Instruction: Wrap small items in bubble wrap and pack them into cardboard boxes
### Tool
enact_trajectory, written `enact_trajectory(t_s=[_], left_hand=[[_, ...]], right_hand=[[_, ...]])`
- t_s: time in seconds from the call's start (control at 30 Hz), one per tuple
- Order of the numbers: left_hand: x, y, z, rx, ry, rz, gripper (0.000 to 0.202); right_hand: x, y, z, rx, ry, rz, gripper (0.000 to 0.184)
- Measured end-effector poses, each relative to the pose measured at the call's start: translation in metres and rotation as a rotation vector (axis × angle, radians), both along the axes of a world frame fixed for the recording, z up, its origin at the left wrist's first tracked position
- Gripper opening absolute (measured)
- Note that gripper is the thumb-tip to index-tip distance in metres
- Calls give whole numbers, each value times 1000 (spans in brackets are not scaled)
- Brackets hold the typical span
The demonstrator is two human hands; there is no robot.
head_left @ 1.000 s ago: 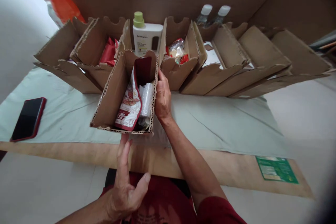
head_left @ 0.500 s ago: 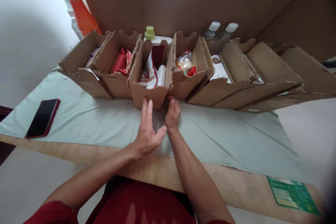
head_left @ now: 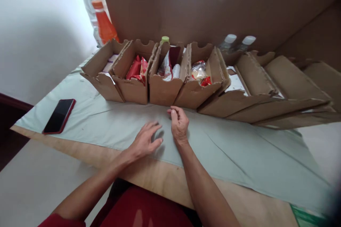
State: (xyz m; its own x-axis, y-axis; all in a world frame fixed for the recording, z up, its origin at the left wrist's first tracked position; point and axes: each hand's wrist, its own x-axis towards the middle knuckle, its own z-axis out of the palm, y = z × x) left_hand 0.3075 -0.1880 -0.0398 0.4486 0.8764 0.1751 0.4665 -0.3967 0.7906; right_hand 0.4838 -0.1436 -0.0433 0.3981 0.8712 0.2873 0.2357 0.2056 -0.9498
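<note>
Presently, the head view shows the corrugated cardboard bin [head_left: 163, 91] standing upright in the row, ahead of both hands; it serves as landmark below. Left hand [head_left: 145, 140]: fingers spread and apart, slightly blurred, over the cloth [head_left: 114, 124] in front of the bin, gripping nothing visible. Right hand [head_left: 179, 126]: fingers curled, thumb beside them, just in front of the bin's base; whether the tips meet or touch cardboard cannot be told.

Handling, as judged: the bin should be light, its walls stiff but crushable at the rough cut rims. Hold it by the side walls, low down, or support the base. The contents probably shift if it is tilted.

Contents: a maroon-and-white pouch [head_left: 165, 68], likely soft, leans beside a clear plastic roll [head_left: 176, 71], possibly slippery. Immediately left of the bin, the neighbouring container [head_left: 133, 90] holds red packets [head_left: 137, 68]. Immediately right, another container [head_left: 197, 95] holds clear-wrapped food [head_left: 199, 71].
</note>
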Motion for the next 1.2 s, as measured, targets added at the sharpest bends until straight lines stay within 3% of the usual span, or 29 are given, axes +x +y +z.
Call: enact_trajectory(t_s=[0.1,0.2,0.27,0.37,0.43,0.5,0.63,0.73,0.83,0.9,0.97,1.03,1.1,1.2], left_hand=[[-31,-44,-6,38,-74,34,38],[-48,-75,-10,85,-154,84,33],[-52,-85,-12,113,-195,119,31],[-51,-90,-15,156,-249,207,34],[-52,-92,-17,160,-286,287,38],[-56,-94,-19,126,-334,383,42],[-75,-96,-15,-20,-504,613,55],[-90,-88,-6,-4,-617,724,65],[-97,-78,3,61,-627,684,74],[-94,-76,6,70,-603,601,78],[-87,-77,10,31,-562,540,81],[-81,-81,12,-20,-502,536,81],[-76,-86,14,-71,-443,541,71],[-71,-92,14,-156,-373,499,50]], right_hand=[[-22,-1,36,84,-62,156,28],[-47,17,79,157,-226,295,43],[-61,39,102,122,-376,324,51],[-75,68,118,-7,-582,326,32],[-80,73,119,-44,-644,309,23],[-80,58,116,-4,-647,318,25],[-64,-15,113,122,-624,406,27],[-30,-77,118,127,-612,473,25],[23,-118,119,65,-538,426,22],[59,-136,112,-31,-418,229,18],[88,-150,99,-107,-224,-1,31],[106,-165,83,-126,-75,-108,52],[109,-180,65,-129,-86,-59,64],[91,-199,40,-235,-249,85,57]])
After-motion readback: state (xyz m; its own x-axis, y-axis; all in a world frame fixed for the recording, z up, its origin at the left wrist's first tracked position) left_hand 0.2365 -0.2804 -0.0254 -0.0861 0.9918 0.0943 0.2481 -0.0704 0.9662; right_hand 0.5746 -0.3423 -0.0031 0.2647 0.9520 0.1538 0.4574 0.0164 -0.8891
